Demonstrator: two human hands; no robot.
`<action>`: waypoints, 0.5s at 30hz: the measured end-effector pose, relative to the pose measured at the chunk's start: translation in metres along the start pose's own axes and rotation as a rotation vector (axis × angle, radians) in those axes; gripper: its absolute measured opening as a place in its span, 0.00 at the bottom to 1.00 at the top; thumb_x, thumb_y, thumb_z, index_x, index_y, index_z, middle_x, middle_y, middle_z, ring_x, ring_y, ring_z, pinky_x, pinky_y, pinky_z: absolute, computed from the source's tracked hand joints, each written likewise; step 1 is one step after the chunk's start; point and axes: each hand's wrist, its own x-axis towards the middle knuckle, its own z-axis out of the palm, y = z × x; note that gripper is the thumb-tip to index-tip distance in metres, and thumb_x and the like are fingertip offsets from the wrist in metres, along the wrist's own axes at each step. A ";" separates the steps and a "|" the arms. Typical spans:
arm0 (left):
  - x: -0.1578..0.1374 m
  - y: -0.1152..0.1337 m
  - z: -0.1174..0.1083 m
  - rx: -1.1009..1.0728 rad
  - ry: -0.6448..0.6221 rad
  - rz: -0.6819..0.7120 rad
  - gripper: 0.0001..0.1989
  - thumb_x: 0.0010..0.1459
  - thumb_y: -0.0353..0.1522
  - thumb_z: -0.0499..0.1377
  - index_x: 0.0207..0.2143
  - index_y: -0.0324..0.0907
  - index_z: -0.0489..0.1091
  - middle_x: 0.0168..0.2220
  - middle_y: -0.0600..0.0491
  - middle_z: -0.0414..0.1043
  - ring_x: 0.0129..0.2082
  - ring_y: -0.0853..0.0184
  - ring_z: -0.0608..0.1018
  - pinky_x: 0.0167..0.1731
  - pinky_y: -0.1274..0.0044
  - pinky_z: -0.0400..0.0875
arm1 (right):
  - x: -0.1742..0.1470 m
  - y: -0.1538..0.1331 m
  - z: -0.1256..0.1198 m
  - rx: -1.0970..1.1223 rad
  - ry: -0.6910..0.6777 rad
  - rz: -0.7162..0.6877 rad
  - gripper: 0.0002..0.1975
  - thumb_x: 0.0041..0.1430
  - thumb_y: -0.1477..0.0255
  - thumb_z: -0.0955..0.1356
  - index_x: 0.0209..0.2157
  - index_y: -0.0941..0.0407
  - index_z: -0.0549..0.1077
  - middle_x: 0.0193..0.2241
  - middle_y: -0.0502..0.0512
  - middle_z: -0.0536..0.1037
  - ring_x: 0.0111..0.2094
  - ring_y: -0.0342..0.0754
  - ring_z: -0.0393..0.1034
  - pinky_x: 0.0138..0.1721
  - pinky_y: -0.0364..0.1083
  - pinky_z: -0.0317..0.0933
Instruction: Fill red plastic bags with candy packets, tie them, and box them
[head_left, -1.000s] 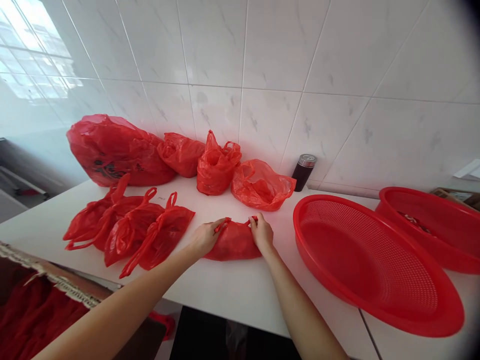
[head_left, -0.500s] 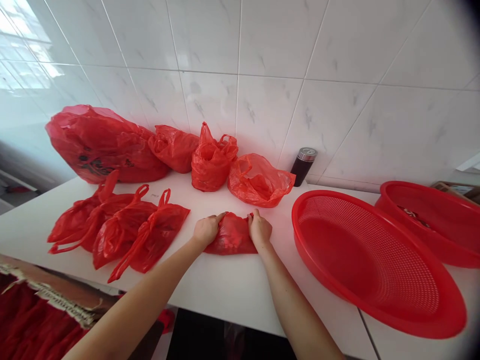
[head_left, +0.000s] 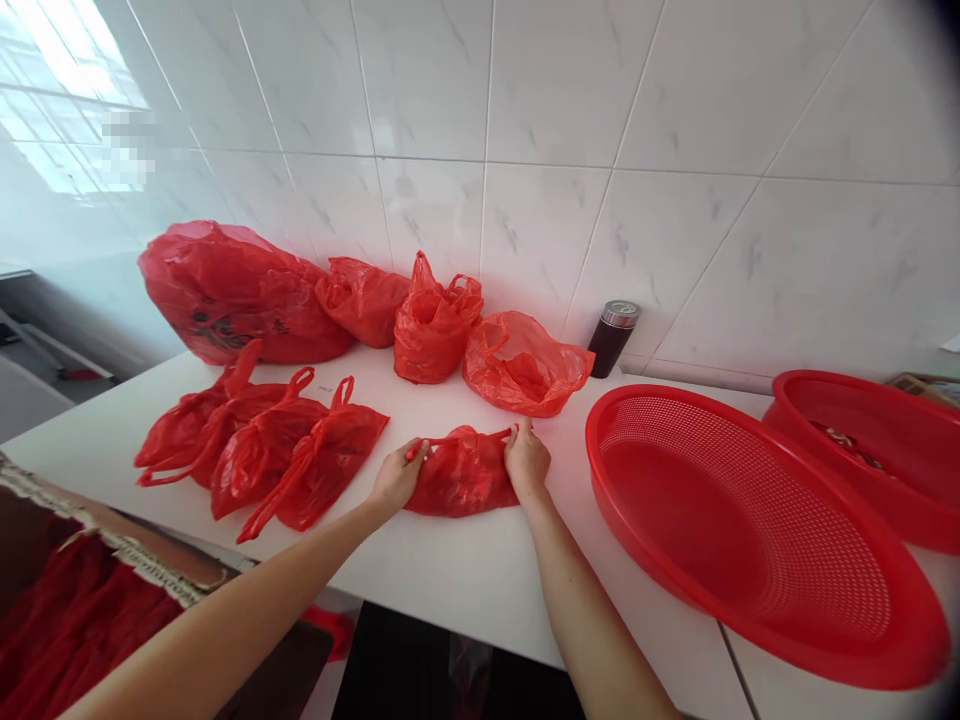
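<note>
A filled red plastic bag (head_left: 469, 478) lies on the white table, between my two hands. My left hand (head_left: 397, 478) is closed on one handle of the bag, stretched out to the left. My right hand (head_left: 527, 460) pinches the other handle at the bag's upper right. The bag's top edge is drawn out between both hands. Its contents show only faintly through the thin plastic. To the left lie several tied red bags (head_left: 330, 460) with looped handles.
A large red bag (head_left: 247, 300), smaller red bags (head_left: 435, 330) and an open red bag (head_left: 525, 370) line the tiled wall. Beside them stands a dark flask (head_left: 611, 340). Red plastic baskets (head_left: 697, 520) (head_left: 900, 430) occupy the right. A cardboard box (head_left: 127, 560) of red material is lower left.
My left hand has moved left and pulled a handle outward, so the bag's top is stretched wider. My right hand keeps its hold. The view has shifted slightly left.
</note>
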 end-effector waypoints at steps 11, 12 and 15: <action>-0.039 0.032 -0.043 -0.056 0.129 -0.014 0.20 0.58 0.43 0.53 0.48 0.43 0.71 0.43 0.46 0.73 0.41 0.58 0.74 0.43 0.66 0.68 | -0.002 0.009 -0.002 0.439 0.172 -0.132 0.17 0.68 0.61 0.53 0.39 0.55 0.67 0.27 0.51 0.75 0.27 0.46 0.68 0.30 0.43 0.56; -0.033 0.041 -0.041 -0.004 0.174 0.050 0.23 0.57 0.42 0.55 0.54 0.46 0.67 0.53 0.45 0.68 0.51 0.55 0.70 0.51 0.62 0.63 | -0.003 0.008 -0.003 0.495 0.192 -0.163 0.18 0.68 0.60 0.52 0.39 0.55 0.66 0.27 0.51 0.75 0.28 0.46 0.69 0.31 0.43 0.57; -0.017 0.066 -0.024 0.195 0.119 0.284 0.28 0.54 0.39 0.60 0.59 0.49 0.63 0.64 0.47 0.56 0.64 0.52 0.55 0.61 0.59 0.47 | -0.009 0.005 -0.009 0.637 0.251 -0.235 0.19 0.67 0.58 0.52 0.39 0.55 0.66 0.29 0.52 0.75 0.31 0.46 0.70 0.35 0.44 0.61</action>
